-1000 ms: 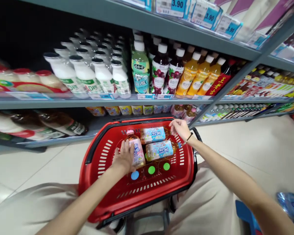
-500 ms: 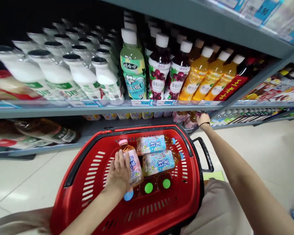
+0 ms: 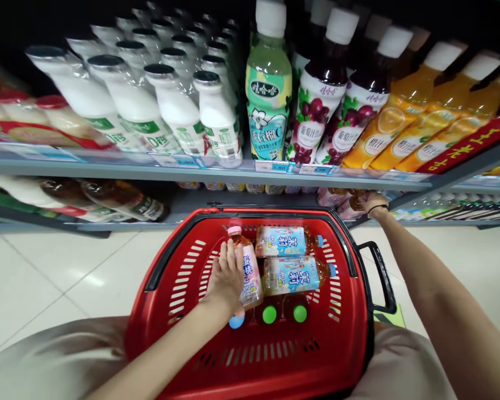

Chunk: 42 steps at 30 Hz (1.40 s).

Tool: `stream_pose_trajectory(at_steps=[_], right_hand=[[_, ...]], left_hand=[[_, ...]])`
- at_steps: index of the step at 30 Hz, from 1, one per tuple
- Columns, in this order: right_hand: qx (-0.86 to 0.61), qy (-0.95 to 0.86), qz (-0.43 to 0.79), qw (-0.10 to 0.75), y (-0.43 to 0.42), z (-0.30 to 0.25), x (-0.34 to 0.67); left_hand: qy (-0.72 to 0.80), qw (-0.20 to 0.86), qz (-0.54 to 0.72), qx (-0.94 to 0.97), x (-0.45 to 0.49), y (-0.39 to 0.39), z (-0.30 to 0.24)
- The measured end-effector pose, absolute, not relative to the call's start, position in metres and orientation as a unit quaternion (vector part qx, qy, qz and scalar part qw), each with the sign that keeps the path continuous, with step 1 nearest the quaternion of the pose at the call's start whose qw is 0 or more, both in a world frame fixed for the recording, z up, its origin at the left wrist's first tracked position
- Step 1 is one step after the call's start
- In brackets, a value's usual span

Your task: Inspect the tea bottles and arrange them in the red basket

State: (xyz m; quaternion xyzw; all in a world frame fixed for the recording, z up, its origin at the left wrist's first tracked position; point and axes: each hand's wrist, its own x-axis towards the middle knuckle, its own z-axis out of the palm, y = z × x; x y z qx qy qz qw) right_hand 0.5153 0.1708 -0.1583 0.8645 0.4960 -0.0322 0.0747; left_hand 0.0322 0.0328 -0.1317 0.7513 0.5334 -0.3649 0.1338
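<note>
A red plastic basket (image 3: 175, 278) rests on my lap below the shelves. My left hand (image 3: 227, 278) lies inside it with fingers wrapped on a pink-labelled bottle (image 3: 250, 272). Beside that bottle lie two blue-labelled tea bottles (image 3: 289, 275), and three upright bottles show blue and green caps (image 3: 269, 314). My right hand (image 3: 369, 201) reaches into the lower shelf at the right, against pink-labelled bottles (image 3: 337, 195) there. Its fingers are mostly hidden under the shelf edge.
The grey shelf (image 3: 108, 166) above the basket carries white milk-drink bottles (image 3: 166, 105), a green-labelled bottle (image 3: 269, 94), grape juice bottles (image 3: 320, 100) and orange juice bottles (image 3: 400, 128). Dark tea bottles (image 3: 120, 200) lie on the lower shelf at the left. Pale floor tiles (image 3: 45, 278) spread left.
My right hand left the basket rim and went forward into the lower shelf among the pink-labelled bottles. My head came closer to the shelves. The left hand stayed on the pink bottle.
</note>
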Motion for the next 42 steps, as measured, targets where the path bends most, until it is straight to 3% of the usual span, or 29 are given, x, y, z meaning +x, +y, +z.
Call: stream_pose_trajectory(at_steps=[8,17,20,23,26,29,32,37,42], right_hand=[[0.885,0.463,0.006,0.042,0.120,-0.136,0.490],[0.875,0.474,0.093,-0.026,0.060,-0.026,0.479],[0.811,0.547,0.196,-0.072,0.032,0.011,0.475],[0.693,0.635,0.306,-0.153,0.005,0.056,0.460],[0.634,0.651,0.345,-0.236,-0.019,0.103,0.423],[0.623,0.657,0.285,-0.316,-0.038,0.133,0.362],[0.633,0.647,0.085,-0.416,-0.049,0.132,0.294],[0.609,0.555,-0.179,-0.538,-0.043,0.089,0.221],[0.537,0.341,-0.462,-0.618,-0.012,0.035,0.226]], left_hand=[[0.529,0.161,-0.364,0.750,0.037,0.036,-0.114],[0.535,0.156,-0.318,0.767,0.035,0.030,-0.097],[0.538,0.117,-0.221,0.805,0.031,0.024,-0.092],[0.515,0.088,-0.040,0.852,0.031,0.019,-0.081],[0.465,0.144,0.117,0.866,0.038,0.013,-0.063],[0.406,0.245,0.218,0.853,0.048,0.000,-0.038],[0.343,0.342,0.268,0.833,0.055,-0.016,-0.012],[0.338,0.488,0.330,0.734,0.035,-0.028,-0.001],[0.345,0.661,0.391,0.540,0.014,-0.026,-0.021]])
